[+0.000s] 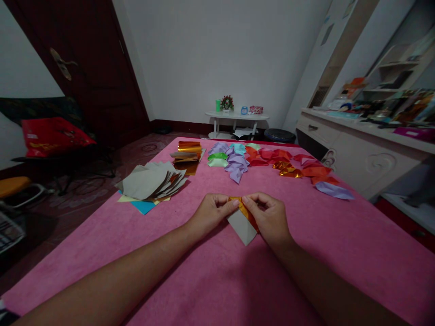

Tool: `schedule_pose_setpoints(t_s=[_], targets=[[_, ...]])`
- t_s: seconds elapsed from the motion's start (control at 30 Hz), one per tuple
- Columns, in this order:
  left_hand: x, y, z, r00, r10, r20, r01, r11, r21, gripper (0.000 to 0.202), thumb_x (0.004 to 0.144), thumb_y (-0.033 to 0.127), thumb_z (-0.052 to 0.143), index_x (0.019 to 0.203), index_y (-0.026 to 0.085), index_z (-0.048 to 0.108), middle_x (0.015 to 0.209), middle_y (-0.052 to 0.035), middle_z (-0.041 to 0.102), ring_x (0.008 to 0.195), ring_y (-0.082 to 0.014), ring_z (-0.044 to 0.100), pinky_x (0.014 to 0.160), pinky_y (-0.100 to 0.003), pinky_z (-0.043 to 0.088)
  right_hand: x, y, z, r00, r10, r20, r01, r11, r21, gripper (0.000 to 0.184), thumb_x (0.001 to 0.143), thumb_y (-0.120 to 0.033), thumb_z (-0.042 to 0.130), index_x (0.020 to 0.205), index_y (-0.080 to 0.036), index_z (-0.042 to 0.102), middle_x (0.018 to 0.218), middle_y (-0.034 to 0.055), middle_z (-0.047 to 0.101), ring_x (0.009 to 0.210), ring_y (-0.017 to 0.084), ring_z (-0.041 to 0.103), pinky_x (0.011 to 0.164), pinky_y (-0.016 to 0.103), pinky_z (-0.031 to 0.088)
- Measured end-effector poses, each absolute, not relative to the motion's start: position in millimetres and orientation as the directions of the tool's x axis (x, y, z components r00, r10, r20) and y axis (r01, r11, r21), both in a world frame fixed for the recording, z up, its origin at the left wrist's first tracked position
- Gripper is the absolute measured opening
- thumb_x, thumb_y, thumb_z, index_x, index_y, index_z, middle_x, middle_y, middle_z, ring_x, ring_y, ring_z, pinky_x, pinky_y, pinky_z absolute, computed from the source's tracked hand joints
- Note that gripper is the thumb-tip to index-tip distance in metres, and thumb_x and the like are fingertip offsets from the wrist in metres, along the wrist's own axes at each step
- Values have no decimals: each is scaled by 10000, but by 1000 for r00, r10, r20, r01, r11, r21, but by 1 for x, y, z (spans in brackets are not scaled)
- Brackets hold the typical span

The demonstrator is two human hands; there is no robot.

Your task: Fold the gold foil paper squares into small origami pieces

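Both hands pinch one sheet of gold foil paper (pixel 242 230) above the pink tabletop. Its pale grey back faces me, and a gold strip is folded over along the upper right side. My left hand (pixel 217 208) grips the top left part, thumb on the paper. Close beside it, my right hand (pixel 270 217) holds the fold at the upper right, its thumb pressing on the gold strip. The fingers behind the sheet are partly hidden. A pointed lower corner hangs toward me.
Left on the pink table (pixel 190 280) lies a stack of grey-backed sheets (pixel 146 181), with gold foil sheets (pixel 188 151) behind it. Folded purple paper pieces (pixel 237 165), red ones (pixel 272 156) and gold ones (pixel 287 169) spread along the far side. A white dresser (pixel 360 145) stands at right.
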State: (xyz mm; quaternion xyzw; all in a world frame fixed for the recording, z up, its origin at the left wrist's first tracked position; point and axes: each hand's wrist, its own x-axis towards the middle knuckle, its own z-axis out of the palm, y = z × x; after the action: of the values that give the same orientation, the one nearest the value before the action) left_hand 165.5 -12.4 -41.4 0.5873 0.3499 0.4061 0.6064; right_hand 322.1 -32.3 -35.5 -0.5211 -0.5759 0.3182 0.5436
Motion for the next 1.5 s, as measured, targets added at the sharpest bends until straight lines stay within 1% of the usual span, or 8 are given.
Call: schedule_pose_setpoints(t_s=[0.2,0.33,0.53,0.67,0.83,1.0,1.17,1.5], targets=[[159,-4,-37,380,923,-54,-159,123,980,418,646,495,732,683,86,656,571,-11,580,477,-72,448,486,-198,324,324,-29,-39,53,975,214,109,207,-972,284,806,-399,588,667,-152,603,567,-18,525,494,97,466,460,206,375],[142,10,-33,402,898,-179,-175,267,948,377,639,433,732,768,85,668,612,-31,615,483,-89,488,513,-218,362,331,-25,-41,3,940,340,182,334,-925,197,837,-259,549,1006,-179,612,834,26,599,605,106,532,545,224,453],[122,21,-30,567,774,-283,71,296,952,321,638,376,733,729,78,654,584,-15,583,473,-84,462,503,-222,350,336,-26,-41,-453,643,618,482,760,-436,469,809,-62,548,1216,-291,583,1284,77,478,1121,202,499,878,349,473],[120,22,-27,703,660,-265,252,118,961,319,723,395,667,738,76,653,583,4,546,476,-71,418,487,-211,317,332,-30,-37,-728,393,561,362,916,-172,339,840,-65,526,1079,-268,656,1235,64,558,1112,204,504,912,381,442],[124,23,-29,709,699,-92,403,-294,867,277,824,333,562,753,89,672,610,14,556,514,-71,424,493,-196,314,327,-35,-35,-777,353,522,359,929,-95,230,849,-83,520,943,-225,674,1091,66,631,1061,207,529,862,368,437],[134,23,-41,620,771,143,502,-530,683,191,791,308,631,816,133,703,729,-16,632,644,-117,544,594,-217,409,327,-38,-40,-794,388,468,356,921,-159,218,865,-78,474,848,-190,659,858,42,644,810,147,550,733,288,433],[135,7,-41,546,711,443,578,-702,415,353,725,223,705,1072,175,662,1149,-102,573,1041,-220,536,862,-336,437,328,-40,-42,-795,466,389,371,880,-295,240,882,-69,428,875,-162,649,864,57,610,811,147,527,716,276,420],[102,-66,-36,755,578,310,507,-814,282,245,900,150,464,1085,176,622,993,-64,642,915,-180,572,824,-338,435,331,-37,-41,-775,560,291,300,733,-611,172,870,-152,541,914,-195,702,928,44,576,884,159,532,794,307,418]])
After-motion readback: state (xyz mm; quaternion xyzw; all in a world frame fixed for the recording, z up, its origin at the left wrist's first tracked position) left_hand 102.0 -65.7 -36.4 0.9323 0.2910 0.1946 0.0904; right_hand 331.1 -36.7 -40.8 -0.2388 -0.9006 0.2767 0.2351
